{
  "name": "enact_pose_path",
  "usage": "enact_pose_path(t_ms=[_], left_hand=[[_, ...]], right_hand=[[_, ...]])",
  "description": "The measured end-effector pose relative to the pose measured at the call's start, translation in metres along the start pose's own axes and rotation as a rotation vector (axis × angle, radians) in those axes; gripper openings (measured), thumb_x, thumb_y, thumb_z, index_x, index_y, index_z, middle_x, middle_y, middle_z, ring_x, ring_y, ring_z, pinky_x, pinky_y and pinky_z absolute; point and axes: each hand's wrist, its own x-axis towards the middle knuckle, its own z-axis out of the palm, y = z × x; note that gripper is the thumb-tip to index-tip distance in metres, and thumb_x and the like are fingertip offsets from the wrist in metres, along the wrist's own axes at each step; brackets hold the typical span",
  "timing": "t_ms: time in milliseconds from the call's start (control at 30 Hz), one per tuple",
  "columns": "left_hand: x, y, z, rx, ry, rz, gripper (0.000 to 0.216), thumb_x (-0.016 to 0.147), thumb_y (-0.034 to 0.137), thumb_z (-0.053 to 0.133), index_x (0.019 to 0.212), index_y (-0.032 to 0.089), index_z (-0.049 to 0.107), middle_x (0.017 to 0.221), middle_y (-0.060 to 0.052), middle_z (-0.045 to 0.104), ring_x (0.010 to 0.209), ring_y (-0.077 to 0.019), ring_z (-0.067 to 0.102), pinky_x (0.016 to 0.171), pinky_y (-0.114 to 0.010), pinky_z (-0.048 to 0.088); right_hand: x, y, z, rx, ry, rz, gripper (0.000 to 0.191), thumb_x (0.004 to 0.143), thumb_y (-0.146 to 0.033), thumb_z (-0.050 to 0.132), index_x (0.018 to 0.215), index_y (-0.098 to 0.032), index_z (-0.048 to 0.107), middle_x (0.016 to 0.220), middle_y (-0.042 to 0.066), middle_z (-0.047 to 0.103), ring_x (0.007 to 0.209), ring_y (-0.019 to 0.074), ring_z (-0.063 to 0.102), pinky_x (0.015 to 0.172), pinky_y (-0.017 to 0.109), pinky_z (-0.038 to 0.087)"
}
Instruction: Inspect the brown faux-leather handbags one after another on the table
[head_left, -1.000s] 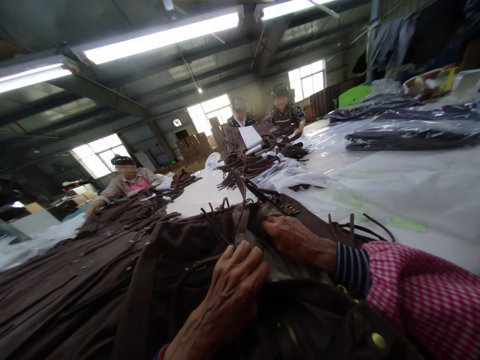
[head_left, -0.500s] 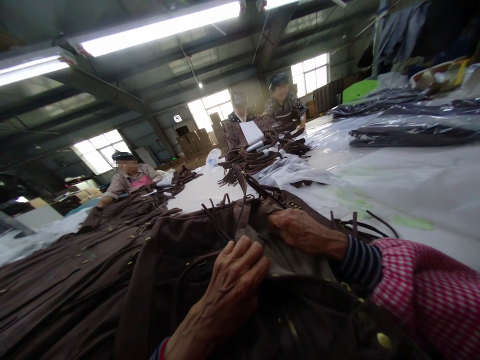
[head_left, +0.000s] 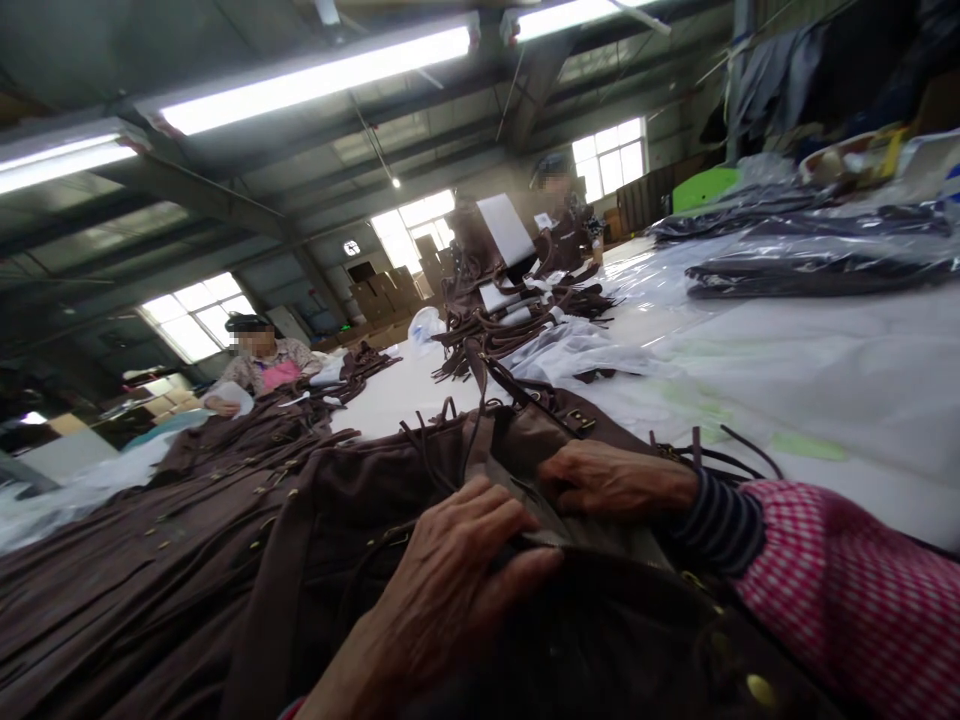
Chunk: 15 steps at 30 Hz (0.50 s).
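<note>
A dark brown bag point(head_left: 600, 620) with brass-coloured fittings lies in front of me, its zipped mouth open and a grey-brown lining point(head_left: 517, 480) showing. My left hand point(head_left: 457, 570) rests over the near left edge of the mouth, thumb apart from the fingers; part of its underside is hidden. Inside the mouth, my right hand point(head_left: 615, 482) has its fingers curled at the lining, fingertips partly out of sight. A thin brown strap point(head_left: 480, 400) rises from the bag just beyond both hands.
Many more brown bags point(head_left: 150, 540) lie to the left. Ahead on the white table point(head_left: 382, 395) stands a bag pile point(head_left: 487, 300) with white paper. Plastic-wrapped dark items point(head_left: 817, 265) lie at right. Co-workers stand at far left point(head_left: 262, 365) and behind the pile point(head_left: 559, 215).
My left thumb has come away from the fingers, and that hand has loosened from the lining. My right hand stays at the lining. A bag on the far pile is now lifted upright.
</note>
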Motion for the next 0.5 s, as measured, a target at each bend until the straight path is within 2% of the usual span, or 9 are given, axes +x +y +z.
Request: enact_pose_path(t_ms=[67, 133, 200, 267, 300, 400, 500], left_hand=[[0.013, 0.007, 0.001, 0.163, 0.004, -0.054, 0.028, 0.104, 0.041, 0.046, 0.09, 0.022, 0.062, 0.09, -0.002, 0.065, 0.089, -0.0217, 0.058, 0.079, -0.039, 0.046], [0.025, 0.012, 0.008, 0.376, 0.064, -0.031, 0.025, 0.101, 0.039, 0.05, 0.091, 0.021, 0.064, 0.099, -0.005, 0.067, 0.105, -0.0289, 0.057, 0.093, -0.052, 0.043], [0.033, 0.014, 0.016, 0.519, 0.105, 0.078, 0.019, 0.096, 0.035, 0.057, 0.093, 0.019, 0.066, 0.108, -0.009, 0.067, 0.124, -0.0346, 0.049, 0.11, -0.063, 0.028], [0.039, 0.011, 0.021, 0.561, 0.072, 0.177, 0.016, 0.093, 0.031, 0.058, 0.092, 0.017, 0.066, 0.104, -0.01, 0.067, 0.124, -0.0319, 0.05, 0.119, -0.061, 0.016], [0.041, 0.009, 0.021, 0.554, 0.026, 0.2, 0.016, 0.093, 0.029, 0.057, 0.091, 0.016, 0.066, 0.098, -0.009, 0.067, 0.117, -0.0289, 0.054, 0.12, -0.058, 0.017], [0.046, 0.003, 0.012, 0.452, -0.118, 0.177, 0.019, 0.096, 0.035, 0.054, 0.097, 0.019, 0.063, 0.095, -0.005, 0.064, 0.098, -0.0227, 0.057, 0.112, -0.05, 0.03], [0.049, -0.001, -0.001, 0.325, -0.21, 0.119, 0.033, 0.1, 0.052, 0.047, 0.105, 0.021, 0.06, 0.102, -0.004, 0.063, 0.1, -0.0228, 0.055, 0.1, -0.047, 0.036]], right_hand=[[0.002, 0.004, 0.002, 0.012, 0.03, -0.038, 0.009, 0.079, -0.012, 0.061, 0.075, -0.017, 0.055, 0.071, -0.003, 0.052, 0.066, 0.0119, 0.047, 0.062, 0.026, 0.029], [0.004, 0.008, 0.004, 0.073, 0.052, -0.106, 0.007, 0.078, -0.009, 0.06, 0.075, -0.015, 0.057, 0.071, -0.003, 0.053, 0.065, 0.0115, 0.047, 0.061, 0.026, 0.03], [0.005, 0.012, 0.004, 0.158, 0.058, -0.169, 0.008, 0.077, -0.006, 0.058, 0.076, -0.014, 0.059, 0.071, -0.003, 0.055, 0.063, 0.0104, 0.045, 0.059, 0.024, 0.031], [0.006, 0.015, 0.003, 0.202, 0.058, -0.181, 0.009, 0.076, -0.006, 0.057, 0.072, -0.014, 0.058, 0.068, -0.004, 0.052, 0.06, 0.0094, 0.042, 0.057, 0.024, 0.03], [0.008, 0.017, 0.003, 0.201, 0.063, -0.173, 0.011, 0.076, -0.006, 0.058, 0.068, -0.014, 0.056, 0.065, -0.005, 0.049, 0.059, 0.009, 0.04, 0.056, 0.024, 0.03], [0.013, 0.023, 0.006, 0.181, 0.062, -0.141, 0.013, 0.072, -0.006, 0.059, 0.064, -0.015, 0.053, 0.061, -0.006, 0.046, 0.059, 0.0089, 0.042, 0.054, 0.023, 0.03], [0.017, 0.028, 0.008, 0.183, 0.07, -0.139, 0.011, 0.071, -0.005, 0.058, 0.066, -0.014, 0.056, 0.062, -0.006, 0.048, 0.06, 0.0096, 0.046, 0.056, 0.022, 0.032]])
